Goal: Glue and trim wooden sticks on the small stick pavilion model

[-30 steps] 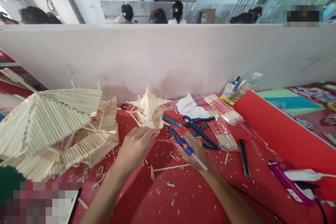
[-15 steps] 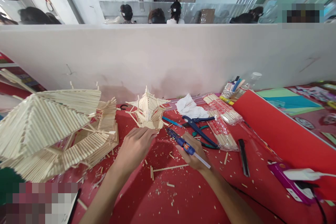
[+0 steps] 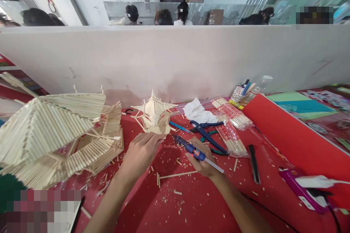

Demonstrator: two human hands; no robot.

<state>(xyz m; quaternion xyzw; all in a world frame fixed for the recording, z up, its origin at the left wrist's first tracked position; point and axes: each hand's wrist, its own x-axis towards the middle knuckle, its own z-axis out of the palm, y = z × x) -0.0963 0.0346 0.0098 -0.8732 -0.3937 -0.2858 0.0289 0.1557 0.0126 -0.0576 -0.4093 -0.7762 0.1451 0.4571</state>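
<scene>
A blue hot glue gun [image 3: 194, 150] is in my right hand [image 3: 203, 158], fingers wrapped round it. Its nozzle points left toward the front of a small pagoda [image 3: 155, 114] built of thin wooden sticks. A pale glue stick [image 3: 214, 165] juts from the gun's back end. My left hand [image 3: 143, 151] has its fingers bent together at the pagoda's near edge; whatever lies under the fingertips is hidden. To the left stands a much larger stick pagoda [image 3: 51, 123] with layered roofs.
Pliers [image 3: 207, 136], white tissue [image 3: 198, 111] and bagged sticks [image 3: 232, 134] lie right of the small pagoda. A black cutter [image 3: 254, 164] and purple power strip [image 3: 303, 189] are farther right. Stick scraps litter the red table [image 3: 164, 211]. A white partition [image 3: 175, 58] stands behind.
My right hand and the glue gun have shifted slightly to the right and toward me. My left hand and both pagodas look unmoved.
</scene>
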